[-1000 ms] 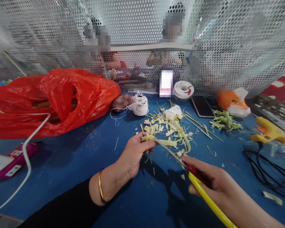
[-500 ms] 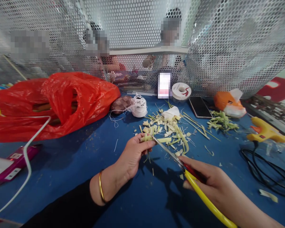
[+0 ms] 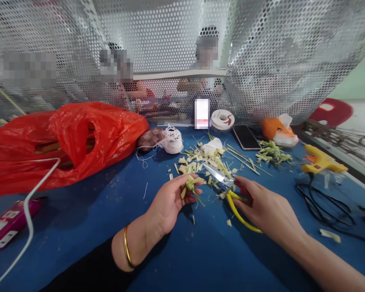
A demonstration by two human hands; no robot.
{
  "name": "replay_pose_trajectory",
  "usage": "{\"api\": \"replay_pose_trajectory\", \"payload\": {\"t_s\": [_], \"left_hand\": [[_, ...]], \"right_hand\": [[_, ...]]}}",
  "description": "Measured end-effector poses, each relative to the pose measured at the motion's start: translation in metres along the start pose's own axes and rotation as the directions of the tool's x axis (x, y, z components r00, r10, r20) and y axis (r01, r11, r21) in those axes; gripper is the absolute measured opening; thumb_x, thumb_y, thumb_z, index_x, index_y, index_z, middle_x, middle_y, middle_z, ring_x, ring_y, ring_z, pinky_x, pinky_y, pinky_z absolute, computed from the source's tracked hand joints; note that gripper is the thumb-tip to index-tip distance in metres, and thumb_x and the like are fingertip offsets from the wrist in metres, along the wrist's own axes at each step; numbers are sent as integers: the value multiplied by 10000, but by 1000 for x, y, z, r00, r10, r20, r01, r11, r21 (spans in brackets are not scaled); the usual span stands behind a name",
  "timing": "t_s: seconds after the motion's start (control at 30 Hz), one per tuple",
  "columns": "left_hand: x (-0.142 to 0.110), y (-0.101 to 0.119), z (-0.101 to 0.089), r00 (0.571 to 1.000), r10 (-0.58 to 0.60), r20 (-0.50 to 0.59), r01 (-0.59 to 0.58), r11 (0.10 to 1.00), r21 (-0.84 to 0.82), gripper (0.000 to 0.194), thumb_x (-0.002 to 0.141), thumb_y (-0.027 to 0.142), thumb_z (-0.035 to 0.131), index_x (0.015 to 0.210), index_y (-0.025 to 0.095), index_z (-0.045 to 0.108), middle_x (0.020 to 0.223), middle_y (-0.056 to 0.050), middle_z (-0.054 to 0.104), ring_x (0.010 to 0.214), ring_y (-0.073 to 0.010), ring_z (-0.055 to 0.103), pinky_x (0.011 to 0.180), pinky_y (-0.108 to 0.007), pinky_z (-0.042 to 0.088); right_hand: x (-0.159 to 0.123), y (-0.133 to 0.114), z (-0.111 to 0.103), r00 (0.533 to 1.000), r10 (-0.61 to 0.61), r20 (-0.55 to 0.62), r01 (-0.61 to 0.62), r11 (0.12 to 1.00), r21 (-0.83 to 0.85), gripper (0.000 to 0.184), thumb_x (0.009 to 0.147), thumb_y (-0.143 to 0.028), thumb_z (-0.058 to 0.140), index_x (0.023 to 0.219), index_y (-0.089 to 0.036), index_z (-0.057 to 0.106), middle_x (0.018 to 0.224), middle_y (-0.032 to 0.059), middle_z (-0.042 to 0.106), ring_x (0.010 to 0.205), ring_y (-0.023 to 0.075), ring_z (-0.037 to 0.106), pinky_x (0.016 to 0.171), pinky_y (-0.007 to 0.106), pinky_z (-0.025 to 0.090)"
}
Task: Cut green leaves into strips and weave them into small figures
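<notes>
My left hand (image 3: 170, 200) is closed in a pinch on a small folded piece of green-yellow leaf (image 3: 190, 185), held just above the blue table (image 3: 88, 219). Over the yellow-handled scissors (image 3: 231, 190) rests my right hand (image 3: 263, 209); its fingers curl about the handles, and the blades lie low on the table, pointing up-left into a heap of leaf cuttings (image 3: 205, 162). The two hands are close together, with the scissor blades just right of the leaf piece.
A red plastic bag (image 3: 67, 142) fills the left. A spool of white thread (image 3: 172, 142), a tape roll (image 3: 222, 119), a dark phone (image 3: 245, 137), a yellow glue gun (image 3: 320, 162) with black cord (image 3: 325, 202), and an orange-white object (image 3: 278, 132) lie around. Perforated metal screen (image 3: 276, 61) behind; people sit beyond it.
The scissors dropped from cutting at the leaf piece to lying low on the table, blades now to its right. My left hand drew the leaf piece slightly toward me. The camera tilted up a little.
</notes>
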State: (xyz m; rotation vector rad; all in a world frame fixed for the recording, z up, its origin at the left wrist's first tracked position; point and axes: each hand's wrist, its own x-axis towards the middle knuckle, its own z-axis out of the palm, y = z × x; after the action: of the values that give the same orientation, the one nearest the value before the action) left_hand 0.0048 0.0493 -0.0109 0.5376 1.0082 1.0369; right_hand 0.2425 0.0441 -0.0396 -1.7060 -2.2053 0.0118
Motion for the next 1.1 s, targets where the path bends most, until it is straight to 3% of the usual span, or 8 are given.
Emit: {"api": "replay_pose_trajectory", "payload": {"t_s": [0.2,0.37,0.57,0.7,0.83,0.93,1.0,1.1], "left_hand": [[-6,-8,5,996,28,87,-35,996,77,174,861,241,612,975,130,682,1043,-127,719,786,-160,687,648,-230,518],[-8,-6,6,992,101,76,-109,988,109,177,844,257,646,967,147,709,1026,-91,708,913,-153,654,772,-233,498],[-9,-8,6,980,174,93,-183,978,96,217,770,273,729,965,178,741,1049,-47,675,849,-101,581,806,-233,463],[-11,-13,6,970,180,166,-197,976,93,250,717,283,778,947,188,748,941,-30,690,821,-108,590,820,-241,440],[-11,-14,6,952,208,225,-228,971,67,226,695,282,795,890,182,742,813,-12,680,751,-118,591,754,-250,445],[-9,-13,6,948,207,242,-232,969,80,276,704,278,788,961,194,732,910,-22,691,784,-121,592,776,-254,439],[-9,-12,6,953,202,224,-226,970,86,361,735,325,762,1071,210,702,1038,-44,684,884,-142,596,845,-275,429],[-9,-14,6,976,177,125,-191,976,109,365,776,444,699,1034,187,702,1043,-69,680,971,-177,590,870,-302,425]], "right_hand": [[5,5,-2,995,-97,-12,96,992,-82,342,891,-387,506,1141,-192,634,1029,90,681,791,246,673,613,329,496],[4,0,-14,987,-113,-111,134,971,199,254,937,-312,475,1058,-197,667,1030,85,675,905,221,656,766,319,506],[-5,-22,-17,981,-173,-88,193,812,551,228,929,-306,510,1014,-200,692,1000,81,679,947,199,640,832,307,494],[-3,-44,-16,989,-105,103,-18,606,795,246,892,-343,542,1015,-192,694,998,72,712,957,210,650,833,326,498],[4,-62,-8,892,-156,424,-375,268,888,320,852,-450,579,902,-160,706,831,65,725,775,181,675,686,288,504],[8,-65,-1,863,-162,478,-457,153,876,338,833,-476,600,825,-153,699,727,43,696,647,150,651,630,270,478],[9,-61,1,912,-99,397,-367,232,901,324,838,-458,597,754,-156,681,677,30,663,608,142,614,603,267,453],[8,-52,1,992,-91,91,-28,542,840,335,888,-377,551,632,-171,615,615,10,576,594,135,523,594,271,397]]}}
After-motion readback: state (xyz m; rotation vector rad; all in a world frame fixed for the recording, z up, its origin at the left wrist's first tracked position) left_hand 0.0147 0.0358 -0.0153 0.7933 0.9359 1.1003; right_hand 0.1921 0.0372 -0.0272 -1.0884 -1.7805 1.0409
